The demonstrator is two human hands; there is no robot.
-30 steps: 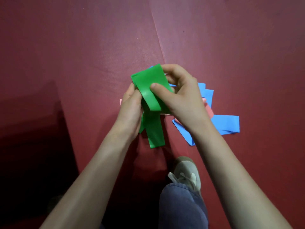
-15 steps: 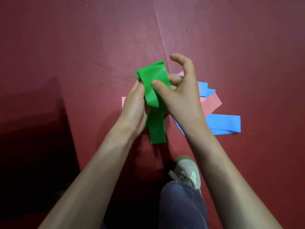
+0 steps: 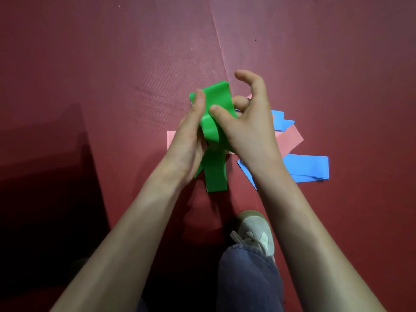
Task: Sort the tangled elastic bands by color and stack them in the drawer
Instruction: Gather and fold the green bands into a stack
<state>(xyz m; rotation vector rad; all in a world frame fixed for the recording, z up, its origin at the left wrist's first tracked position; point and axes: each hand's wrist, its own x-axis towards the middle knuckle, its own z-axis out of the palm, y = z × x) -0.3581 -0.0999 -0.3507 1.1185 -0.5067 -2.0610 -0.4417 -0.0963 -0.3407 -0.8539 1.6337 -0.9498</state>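
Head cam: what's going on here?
A person crouched over a red floor mat is folding a green band with both hands: left hand supports it from the side, right hand pins it with the thumb. Blue bands and pink bands lie loose on the mat underneath. No drawer is in view, so nothing looks stacked yet.

The green band (image 3: pixel 212 124) looks like smooth, slightly glossy rubber. The blue bands (image 3: pixel 308 165) and pink band (image 3: pixel 289 137) look flat and matt. The red floor mat (image 3: pixel 135 64) has a fine woven-looking texture. The trouser leg (image 3: pixel 247 280) is denim cloth.
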